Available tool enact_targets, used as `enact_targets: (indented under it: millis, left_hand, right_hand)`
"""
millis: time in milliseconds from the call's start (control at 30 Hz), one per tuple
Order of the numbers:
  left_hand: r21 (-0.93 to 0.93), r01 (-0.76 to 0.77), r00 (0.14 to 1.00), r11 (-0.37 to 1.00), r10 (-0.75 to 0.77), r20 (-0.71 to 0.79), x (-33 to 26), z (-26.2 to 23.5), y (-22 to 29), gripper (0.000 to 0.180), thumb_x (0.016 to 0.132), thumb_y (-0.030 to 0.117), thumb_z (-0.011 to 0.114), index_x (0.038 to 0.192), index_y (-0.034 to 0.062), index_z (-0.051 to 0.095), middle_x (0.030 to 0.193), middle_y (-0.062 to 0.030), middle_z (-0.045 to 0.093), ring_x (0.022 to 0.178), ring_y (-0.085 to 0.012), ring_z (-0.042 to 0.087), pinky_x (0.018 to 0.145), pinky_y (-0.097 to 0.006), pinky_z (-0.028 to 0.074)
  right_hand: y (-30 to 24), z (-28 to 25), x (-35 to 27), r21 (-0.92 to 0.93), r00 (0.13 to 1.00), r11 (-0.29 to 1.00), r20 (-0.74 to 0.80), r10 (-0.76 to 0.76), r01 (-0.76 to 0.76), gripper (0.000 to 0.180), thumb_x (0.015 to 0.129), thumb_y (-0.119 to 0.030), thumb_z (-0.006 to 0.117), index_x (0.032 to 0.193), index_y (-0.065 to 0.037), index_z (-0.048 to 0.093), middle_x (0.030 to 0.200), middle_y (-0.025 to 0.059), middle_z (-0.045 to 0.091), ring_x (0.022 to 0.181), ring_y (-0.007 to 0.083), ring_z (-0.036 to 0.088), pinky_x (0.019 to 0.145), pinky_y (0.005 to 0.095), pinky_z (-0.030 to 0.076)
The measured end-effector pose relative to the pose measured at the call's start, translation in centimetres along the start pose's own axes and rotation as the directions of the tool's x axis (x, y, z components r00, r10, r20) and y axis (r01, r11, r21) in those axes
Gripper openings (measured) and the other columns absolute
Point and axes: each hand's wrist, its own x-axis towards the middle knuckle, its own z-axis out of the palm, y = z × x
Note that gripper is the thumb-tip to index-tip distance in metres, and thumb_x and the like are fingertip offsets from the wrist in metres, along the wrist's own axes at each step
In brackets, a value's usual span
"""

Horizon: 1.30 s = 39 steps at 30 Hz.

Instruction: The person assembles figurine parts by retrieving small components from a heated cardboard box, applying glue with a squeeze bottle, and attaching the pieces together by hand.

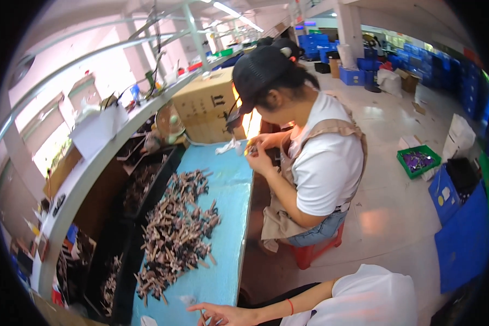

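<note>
My right hand [223,314], with a red string round the wrist, reaches over the near end of the blue-covered bench [231,217] from the lower right. Its index finger points outward while the other fingers curl round a slim greyish piece [203,317], cut off by the lower edge and too small to name. Just beyond the fingers lies a small pale, blurred thing [188,299]. A large pile of small brown and dark stick-like parts [176,233] covers the bench's left half. My left hand does not show.
A co-worker [331,152] in a dark cap sits on a red stool [309,254], both hands round a small piece. A cardboard box [204,106] stands at the bench's far end. Black trays [126,261] line the left side under a shelf [87,190]. Blue crates [464,233] stand right.
</note>
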Motion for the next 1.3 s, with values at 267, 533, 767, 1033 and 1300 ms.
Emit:
enact_targets:
  millis: [267, 533, 767, 1033, 1300]
  left_hand:
    - [0.063, 0.068, 0.988, 0.996, -0.076, 0.133, -0.2, 0.4, 4.2, 0.043, 0.097, 0.029, 0.038, 0.133, 0.0044, 0.036, 0.124, -0.0101, 0.050, 0.107, -0.0191, 0.051, 0.083, -0.029, 0.046]
    - [0.122, 0.008, 0.989, 0.993, -0.026, 0.144, -1.1, 0.6, 3.6, 0.041, 0.098, 0.027, 0.036, 0.134, 0.0085, 0.034, 0.124, -0.0066, 0.050, 0.097, -0.0149, 0.052, 0.081, -0.024, 0.044]
    - [0.031, 0.018, 0.993, 0.999, -0.022, 0.120, 0.3, 1.5, 3.2, 0.042, 0.097, 0.022, 0.040, 0.135, 0.0064, 0.032, 0.123, -0.0091, 0.050, 0.097, -0.0142, 0.052, 0.082, -0.025, 0.046]
    - [-0.121, 0.194, 0.977, 0.974, -0.180, 0.114, 1.9, 1.8, -0.6, 0.047, 0.092, 0.029, 0.052, 0.132, 0.0076, 0.040, 0.109, -0.0095, 0.057, 0.087, -0.0152, 0.055, 0.072, -0.026, 0.050]
    - [-0.087, 0.032, 0.998, 0.996, -0.037, -0.049, 3.3, 1.4, 0.7, 0.040, 0.090, 0.023, 0.056, 0.123, -0.0008, 0.050, 0.105, -0.0134, 0.061, 0.086, -0.0166, 0.058, 0.069, -0.027, 0.050]
  right_hand:
    - [-1.7, 0.2, -1.5, -0.113, 0.996, 0.992, -0.061, -0.063, 0.055, 0.077, 0.077, 0.000, 0.059, 0.141, -0.018, 0.019, 0.100, 0.0095, 0.051, 0.103, 0.0244, 0.055, 0.082, 0.0386, 0.049]
    - [-3.1, 0.3, -2.8, -0.156, 0.991, 0.984, -0.092, -0.100, 0.085, 0.075, 0.076, -0.003, 0.060, 0.140, -0.013, 0.022, 0.100, 0.0097, 0.050, 0.099, 0.0248, 0.056, 0.081, 0.0385, 0.048]
    - [-3.8, -0.4, -1.9, -0.179, 0.984, 0.980, -0.142, -0.109, 0.083, 0.075, 0.076, -0.004, 0.060, 0.140, -0.014, 0.024, 0.102, 0.0097, 0.051, 0.099, 0.0232, 0.055, 0.083, 0.0369, 0.047]
    - [-2.5, -2.0, -1.7, -0.158, 0.982, 0.984, -0.183, 0.051, -0.081, 0.078, 0.076, -0.002, 0.060, 0.141, -0.019, 0.021, 0.107, 0.0121, 0.051, 0.099, 0.0222, 0.056, 0.082, 0.0374, 0.048]
    - [-2.0, -1.7, 1.3, -0.066, 0.986, 0.990, -0.121, 0.117, -0.126, 0.080, 0.076, -0.003, 0.058, 0.142, -0.020, 0.017, 0.111, 0.0102, 0.050, 0.097, 0.0188, 0.053, 0.084, 0.0324, 0.046]
